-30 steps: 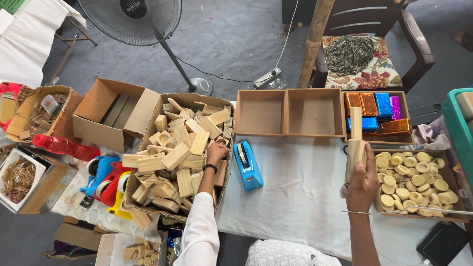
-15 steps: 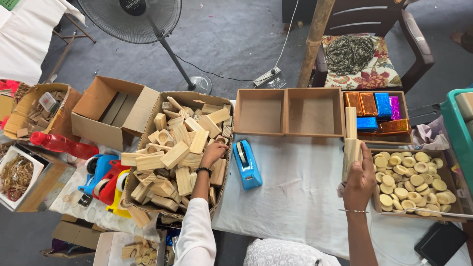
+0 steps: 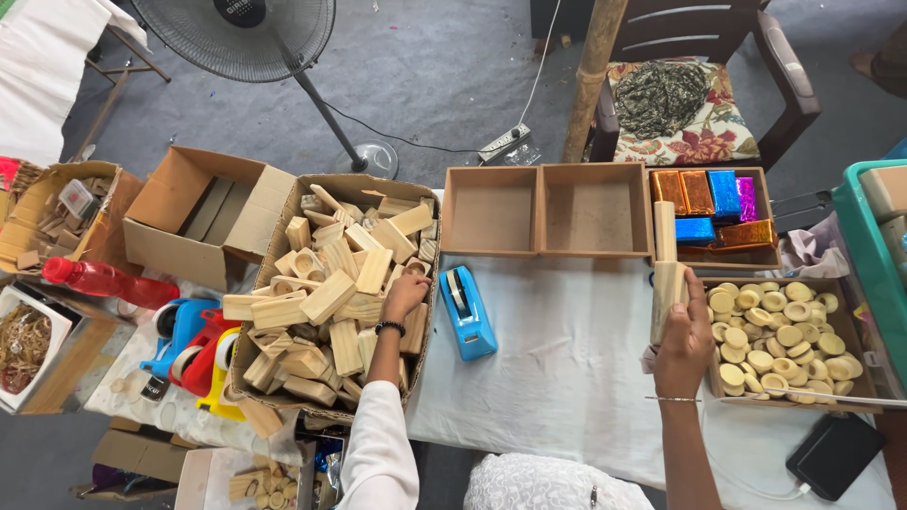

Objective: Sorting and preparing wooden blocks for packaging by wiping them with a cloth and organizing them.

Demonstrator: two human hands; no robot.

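We see soft, even daylight, bright on the white tablecloth (image 3: 567,368) without glare. Shadows are faint and short. The frame is sharp throughout, with slight wide-angle bending at the edges, near the fan (image 3: 246,33).

**Surroundings of the work table**

A blue tape dispenser (image 3: 467,312) is set on the white cloth. Two empty wooden trays (image 3: 545,210) are placed behind it. A standing fan (image 3: 248,38) and a cushioned chair (image 3: 704,90) are seen on the floor beyond.
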